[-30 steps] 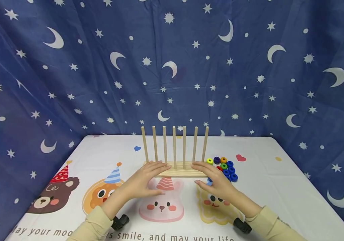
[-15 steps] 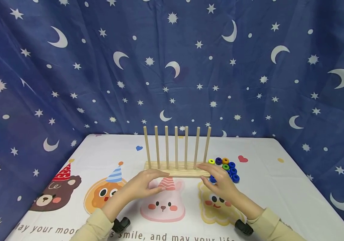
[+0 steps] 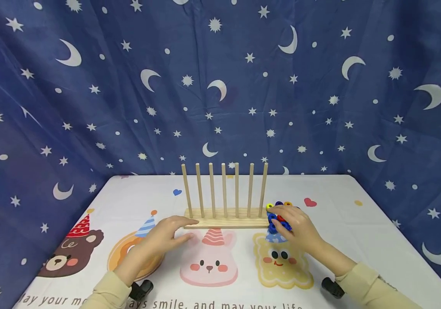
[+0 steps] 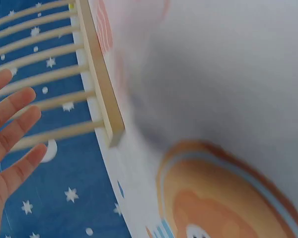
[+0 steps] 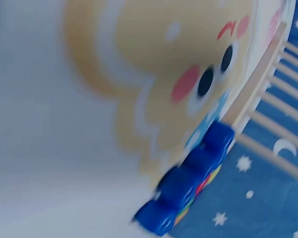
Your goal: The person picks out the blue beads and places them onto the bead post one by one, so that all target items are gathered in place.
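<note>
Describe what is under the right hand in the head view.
Blue ring beads and a red ring bead peek out from beneath the right hand. Whatever lies directly under its palm is covered and cannot be seen.

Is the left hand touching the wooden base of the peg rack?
Apart. The left wrist view shows it: star-printed blue fabric is visible between the left hand and the wooden base.

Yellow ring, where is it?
Head view, right of centre: the yellow ring is by the right end of the wooden rack, near the right hand.
</note>
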Motion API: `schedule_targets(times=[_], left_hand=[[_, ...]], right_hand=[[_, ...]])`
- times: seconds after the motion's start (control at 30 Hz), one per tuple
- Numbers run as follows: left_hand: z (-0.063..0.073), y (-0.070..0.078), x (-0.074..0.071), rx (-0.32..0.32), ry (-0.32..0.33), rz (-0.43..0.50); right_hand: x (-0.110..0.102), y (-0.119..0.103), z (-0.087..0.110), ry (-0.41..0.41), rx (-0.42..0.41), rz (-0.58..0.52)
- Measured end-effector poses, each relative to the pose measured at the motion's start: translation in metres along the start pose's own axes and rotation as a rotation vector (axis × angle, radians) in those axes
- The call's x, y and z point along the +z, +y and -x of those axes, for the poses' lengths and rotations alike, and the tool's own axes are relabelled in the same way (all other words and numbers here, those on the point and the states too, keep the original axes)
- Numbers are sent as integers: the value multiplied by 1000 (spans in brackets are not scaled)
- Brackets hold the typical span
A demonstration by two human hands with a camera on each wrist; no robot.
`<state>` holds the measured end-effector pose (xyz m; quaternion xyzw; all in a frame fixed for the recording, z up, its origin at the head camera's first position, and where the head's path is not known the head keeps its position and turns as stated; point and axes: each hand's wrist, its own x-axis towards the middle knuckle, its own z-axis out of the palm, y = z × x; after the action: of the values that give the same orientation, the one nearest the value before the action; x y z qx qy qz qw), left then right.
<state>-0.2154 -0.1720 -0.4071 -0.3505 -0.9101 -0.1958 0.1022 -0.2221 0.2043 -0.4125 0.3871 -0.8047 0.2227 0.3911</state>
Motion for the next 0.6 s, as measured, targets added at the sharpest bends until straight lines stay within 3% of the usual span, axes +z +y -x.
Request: schedule_targets(times=[0.17, 0.3, 0.43, 0.6], left_hand=[[7, -13, -2, -73, 5, -52], [12, -27, -1, -141, -25, -41], [16, -41, -3, -212, -65, -38], [16, -55, -4, -241, -93, -41]], right_hand=[[-18, 14, 8, -66, 74, 22], [-25, 23, 19, -188, 163, 16], [-27, 33, 29, -302, 193, -6], [-31, 42, 40, -372, 281, -9]])
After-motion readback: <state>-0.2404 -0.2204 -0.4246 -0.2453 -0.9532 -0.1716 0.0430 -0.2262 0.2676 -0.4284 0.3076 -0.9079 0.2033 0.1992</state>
